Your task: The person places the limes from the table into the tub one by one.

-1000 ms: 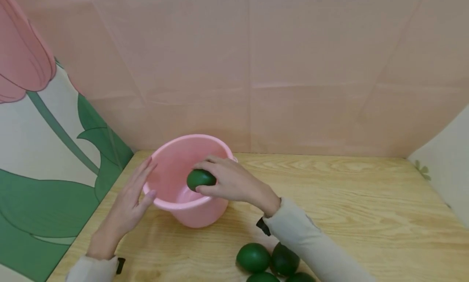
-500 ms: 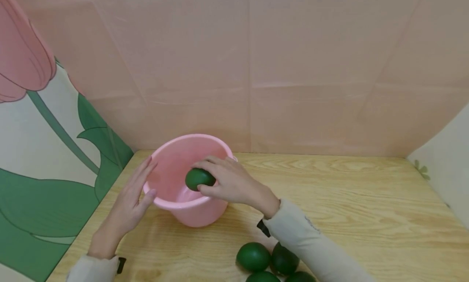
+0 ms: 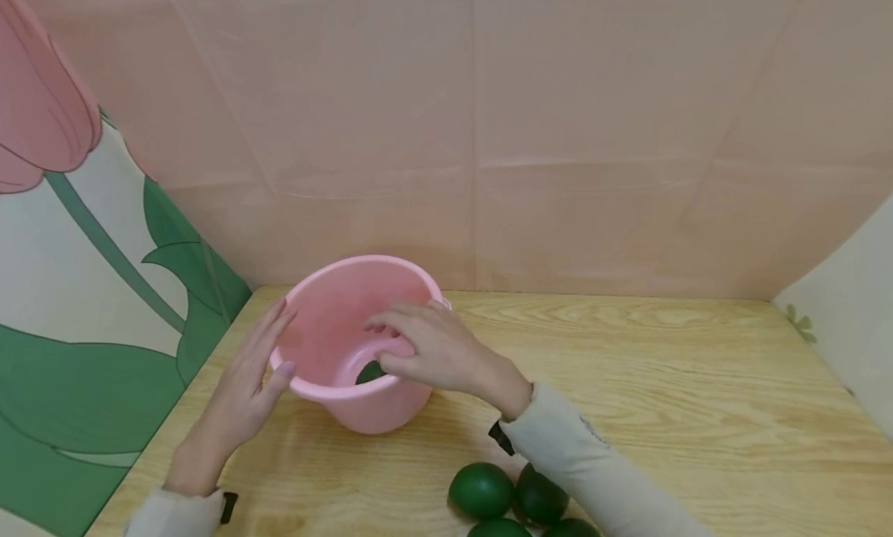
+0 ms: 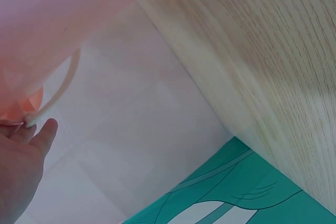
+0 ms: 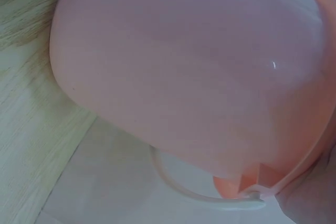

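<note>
A pink bucket (image 3: 377, 407) stands on the wooden table, seen from above in the head view. Inside it, low down, lies a dark green avocado (image 3: 370, 372), partly hidden by the near rim. My right hand (image 3: 443, 351) reaches over the bucket's right rim, its fingers loosely bent and holding nothing. On the other side, my left hand (image 3: 244, 394) rests against the left rim with straight fingers, the thumb near the front edge. Several more avocados (image 3: 481, 491) sit together at the table's front, some cut off by the frame or the right sleeve.
The pale wooden table (image 3: 663, 397) extends to the right of the bucket. Behind it rises a pinkish backdrop (image 3: 558, 173), with a flower-printed panel (image 3: 77, 390) at the left. A whitish bucket handle (image 5: 205, 200) hangs outside the bucket in the right wrist view.
The avocado that my right hand held over the bucket has been let go and now lies lower inside it. My right fingers have loosened; the left hand has stayed at the rim.
</note>
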A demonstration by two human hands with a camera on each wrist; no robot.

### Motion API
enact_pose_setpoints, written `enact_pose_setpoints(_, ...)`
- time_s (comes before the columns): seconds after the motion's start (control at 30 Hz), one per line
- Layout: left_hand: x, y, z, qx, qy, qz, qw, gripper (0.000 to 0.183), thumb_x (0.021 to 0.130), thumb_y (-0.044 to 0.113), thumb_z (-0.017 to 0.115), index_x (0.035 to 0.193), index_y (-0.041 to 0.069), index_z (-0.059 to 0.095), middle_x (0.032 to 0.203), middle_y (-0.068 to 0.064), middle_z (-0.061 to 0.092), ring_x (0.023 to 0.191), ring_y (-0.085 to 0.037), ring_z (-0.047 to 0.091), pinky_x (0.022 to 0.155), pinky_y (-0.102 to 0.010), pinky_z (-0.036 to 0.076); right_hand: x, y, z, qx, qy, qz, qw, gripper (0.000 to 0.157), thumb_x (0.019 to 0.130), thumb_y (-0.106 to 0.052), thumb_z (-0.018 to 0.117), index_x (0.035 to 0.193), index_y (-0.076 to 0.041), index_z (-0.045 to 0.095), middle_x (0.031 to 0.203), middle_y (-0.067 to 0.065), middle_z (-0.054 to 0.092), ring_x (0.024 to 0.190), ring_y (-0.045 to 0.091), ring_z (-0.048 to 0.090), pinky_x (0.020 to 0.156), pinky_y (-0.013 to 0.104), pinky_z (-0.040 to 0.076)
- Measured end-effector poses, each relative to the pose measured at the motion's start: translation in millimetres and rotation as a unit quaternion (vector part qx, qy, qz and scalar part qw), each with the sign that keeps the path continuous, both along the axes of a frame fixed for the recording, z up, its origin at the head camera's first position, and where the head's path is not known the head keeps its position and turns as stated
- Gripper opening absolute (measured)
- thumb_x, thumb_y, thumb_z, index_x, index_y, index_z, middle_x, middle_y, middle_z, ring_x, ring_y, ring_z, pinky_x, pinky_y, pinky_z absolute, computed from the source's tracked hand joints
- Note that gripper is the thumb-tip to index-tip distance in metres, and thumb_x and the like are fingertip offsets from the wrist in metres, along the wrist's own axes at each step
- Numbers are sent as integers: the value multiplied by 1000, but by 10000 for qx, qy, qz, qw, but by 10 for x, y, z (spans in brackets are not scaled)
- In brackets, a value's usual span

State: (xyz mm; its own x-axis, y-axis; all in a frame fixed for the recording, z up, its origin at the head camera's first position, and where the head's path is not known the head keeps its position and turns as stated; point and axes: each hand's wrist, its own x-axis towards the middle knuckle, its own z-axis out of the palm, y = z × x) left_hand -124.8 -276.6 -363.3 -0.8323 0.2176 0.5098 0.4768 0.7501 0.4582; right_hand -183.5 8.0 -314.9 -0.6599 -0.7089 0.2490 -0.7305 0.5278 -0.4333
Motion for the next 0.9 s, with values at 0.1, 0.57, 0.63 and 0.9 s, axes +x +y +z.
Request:
enact_pose_setpoints(0.1, 4, -2, 0, -16, 19, 6, 10000, 67, 92, 11, 59, 155, 17, 35, 164, -7, 27, 150, -33, 26, 114, -61, 28, -2, -3, -4, -50, 86, 45, 9999, 41, 91, -37, 57, 129, -22, 63, 125, -8, 67, 113, 12, 61, 103, 40, 41)
enact_pose_setpoints(0.57, 9, -2, 11, -23, 76, -37, 10000, 66, 93, 12, 57, 155, 17, 35, 164, -7, 27, 150, -34, 26, 119, -49, 24, 3, 115, -81, -1690, 278, 627, 9832, 27, 91, -21, 69, 117, -14, 69, 117, -3, 70, 115, 11, 61, 102, 31, 47)
enact_pose_setpoints(0.63, 12, -1, 16, -32, 86, -44, 9999, 65, 94, 14, 57, 155, 17, 35, 164, -7, 28, 149, -35, 26, 119, -47, 24, 12, 156, -80, -1841, 364, 672, 9799, 27, 91, -19, 69, 117, -13, 69, 117, -2, 69, 112, 10, 61, 96, 29, 50)
enact_pose_setpoints(0.9, 8, -13, -5, -77, 154, -11, 9999, 65, 93, 13, 57, 154, 15, 36, 164, -7, 28, 150, -30, 26, 120, -38, 24, 77, 293, -80, -2013, 377, 524, 9774, 30, 91, -19, 71, 119, -12, 67, 121, -2, 67, 96, 8, 59, 73, 22, 53)
